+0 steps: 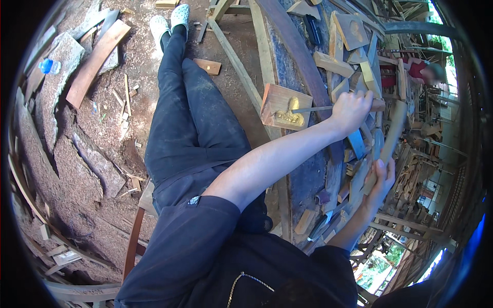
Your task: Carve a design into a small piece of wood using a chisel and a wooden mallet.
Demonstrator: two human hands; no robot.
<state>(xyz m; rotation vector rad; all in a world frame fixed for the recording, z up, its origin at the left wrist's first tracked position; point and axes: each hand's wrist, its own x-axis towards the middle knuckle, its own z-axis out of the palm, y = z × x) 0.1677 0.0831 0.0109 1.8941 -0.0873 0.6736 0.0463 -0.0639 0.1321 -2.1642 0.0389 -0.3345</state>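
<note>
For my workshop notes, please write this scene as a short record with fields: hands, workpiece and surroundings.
Left hand: grips chisel-like tool by its wooden handle
Right hand: holds long wooden piece
Workpiece: wooden block with yellow hollow; tool's tip at the hollow, contact unclear
Bench: bears wooden offcuts
Floor: brown, with wood scraps
Footwear: pale clogs

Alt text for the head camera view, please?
A person's left fingers grip a slim metal chisel, its tip at a yellow hollow in a square brown wooden block; the right fingers hold a long pale wooden bar.
</note>
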